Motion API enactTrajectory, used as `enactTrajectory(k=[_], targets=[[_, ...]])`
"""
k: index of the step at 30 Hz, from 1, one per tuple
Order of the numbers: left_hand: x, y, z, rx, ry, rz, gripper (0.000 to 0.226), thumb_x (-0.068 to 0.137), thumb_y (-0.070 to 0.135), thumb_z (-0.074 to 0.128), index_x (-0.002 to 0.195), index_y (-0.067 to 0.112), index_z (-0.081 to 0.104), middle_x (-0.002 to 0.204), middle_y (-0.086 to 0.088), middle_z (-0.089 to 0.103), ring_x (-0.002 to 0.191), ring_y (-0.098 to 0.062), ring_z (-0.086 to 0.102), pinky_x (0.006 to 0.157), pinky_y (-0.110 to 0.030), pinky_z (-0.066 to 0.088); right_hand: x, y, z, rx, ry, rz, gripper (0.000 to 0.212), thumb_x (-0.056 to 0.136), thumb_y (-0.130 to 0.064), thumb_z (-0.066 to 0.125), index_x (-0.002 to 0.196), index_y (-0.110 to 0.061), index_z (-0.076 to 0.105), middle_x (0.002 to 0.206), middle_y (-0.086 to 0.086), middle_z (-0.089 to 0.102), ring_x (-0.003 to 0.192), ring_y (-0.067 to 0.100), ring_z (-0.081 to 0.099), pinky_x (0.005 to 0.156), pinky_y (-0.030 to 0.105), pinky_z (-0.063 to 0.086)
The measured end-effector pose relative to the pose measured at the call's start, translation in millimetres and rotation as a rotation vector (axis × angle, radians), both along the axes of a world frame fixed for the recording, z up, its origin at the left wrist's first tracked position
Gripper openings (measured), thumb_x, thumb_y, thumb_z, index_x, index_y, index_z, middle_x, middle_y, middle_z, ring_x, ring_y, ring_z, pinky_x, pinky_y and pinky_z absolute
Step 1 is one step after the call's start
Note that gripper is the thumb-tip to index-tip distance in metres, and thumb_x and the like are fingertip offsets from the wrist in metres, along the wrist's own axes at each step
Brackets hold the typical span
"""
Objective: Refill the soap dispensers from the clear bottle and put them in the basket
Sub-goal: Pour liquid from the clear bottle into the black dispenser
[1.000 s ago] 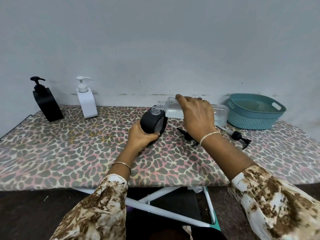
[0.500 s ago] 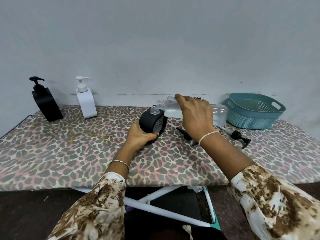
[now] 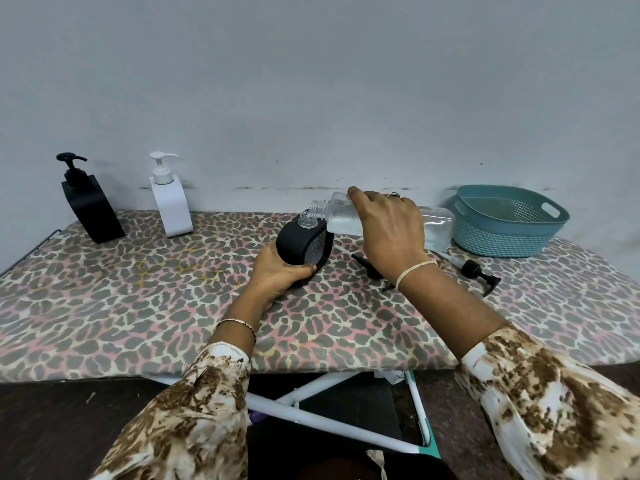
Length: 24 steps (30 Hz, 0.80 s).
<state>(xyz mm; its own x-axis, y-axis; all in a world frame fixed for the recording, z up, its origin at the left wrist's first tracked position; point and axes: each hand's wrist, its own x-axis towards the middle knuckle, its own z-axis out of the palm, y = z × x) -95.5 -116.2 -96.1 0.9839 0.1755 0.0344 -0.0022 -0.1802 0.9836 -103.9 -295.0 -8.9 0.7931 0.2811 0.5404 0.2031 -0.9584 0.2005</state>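
Note:
My left hand (image 3: 277, 273) grips a black round soap dispenser (image 3: 300, 244), tilted, with its clear open neck (image 3: 307, 220) facing up. My right hand (image 3: 389, 233) holds the clear bottle (image 3: 437, 224) almost level, its open mouth (image 3: 318, 208) just above the dispenser's neck. Clear liquid lies along the bottle's lower side. A teal basket (image 3: 509, 221) stands at the back right with nothing visible inside. Two black pump heads lie on the board: one (image 3: 477, 271) right of my wrist, one (image 3: 367, 266) partly hidden behind my right hand.
A black square dispenser (image 3: 90, 207) and a white dispenser (image 3: 171, 204), both with pumps fitted, stand at the back left against the wall. The work surface is an ironing board with a leopard-print cover (image 3: 138, 299); its white legs (image 3: 322, 419) show below the front edge.
The clear bottle's mouth has stayed over the dispenser's neck; both hands hold almost the same pose, with only a slight shift of the view.

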Motion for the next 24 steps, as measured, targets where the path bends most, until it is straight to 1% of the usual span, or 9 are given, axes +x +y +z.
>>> enactTrajectory(k=[4,9,12,16,21,24], targets=[[0.0,1.3,0.3,0.003,0.007,-0.004,0.064,0.063,-0.005,0.083,0.119,0.009,0.056,0.114,-0.006,0.066,0.104,-0.017,0.062,0.093,-0.026,0.048,1.0,0.3,0.0,-0.002,0.005,0.003,0.059,0.075,0.007,0.058,0.127,-0.017,0.044,0.098,0.004,0.064,0.082,0.029,0.061,0.064,0.032,0.032],[-1.4,1.2,1.4,-0.017,0.010,-0.009,0.064,0.063,-0.008,0.082,0.120,0.008,0.056,0.112,-0.004,0.066,0.103,-0.016,0.063,0.093,-0.026,0.048,0.9,0.5,0.1,-0.013,-0.002,0.008,0.061,0.074,0.006,0.059,0.129,-0.017,0.043,0.099,0.004,0.064,0.084,0.029,0.061,0.065,0.032,0.032],[-2.6,0.6,2.9,-0.032,0.013,-0.015,0.063,0.063,-0.008,0.082,0.118,0.008,0.057,0.111,-0.005,0.066,0.101,-0.016,0.063,0.092,-0.027,0.049,1.6,1.0,0.6,-0.011,0.003,0.006,0.060,0.073,0.007,0.058,0.126,-0.017,0.044,0.098,0.004,0.064,0.084,0.029,0.062,0.065,0.032,0.032],[-4.1,0.7,3.8,-0.042,0.021,-0.013,0.065,0.063,-0.008,0.082,0.120,0.008,0.057,0.112,-0.005,0.066,0.102,-0.016,0.063,0.094,-0.029,0.049,1.5,1.3,1.0,-0.010,0.004,0.008,0.060,0.073,0.007,0.058,0.127,-0.017,0.044,0.099,0.003,0.064,0.086,0.029,0.062,0.065,0.032,0.031],[-6.2,-0.6,7.0,-0.040,0.026,-0.019,0.065,0.064,-0.009,0.081,0.122,0.006,0.056,0.113,-0.005,0.065,0.101,-0.015,0.061,0.094,-0.027,0.048,0.7,1.7,1.5,-0.011,-0.005,0.009,0.059,0.076,0.006,0.056,0.129,-0.017,0.043,0.100,0.004,0.064,0.087,0.029,0.062,0.066,0.032,0.031],[-6.0,0.0,6.7,-0.047,0.037,-0.019,0.068,0.063,-0.008,0.082,0.124,0.006,0.055,0.117,-0.007,0.065,0.104,-0.016,0.062,0.098,-0.030,0.048,0.9,1.7,1.4,-0.016,-0.009,0.008,0.059,0.075,0.007,0.056,0.127,-0.017,0.043,0.098,0.004,0.064,0.085,0.029,0.062,0.065,0.032,0.031]])
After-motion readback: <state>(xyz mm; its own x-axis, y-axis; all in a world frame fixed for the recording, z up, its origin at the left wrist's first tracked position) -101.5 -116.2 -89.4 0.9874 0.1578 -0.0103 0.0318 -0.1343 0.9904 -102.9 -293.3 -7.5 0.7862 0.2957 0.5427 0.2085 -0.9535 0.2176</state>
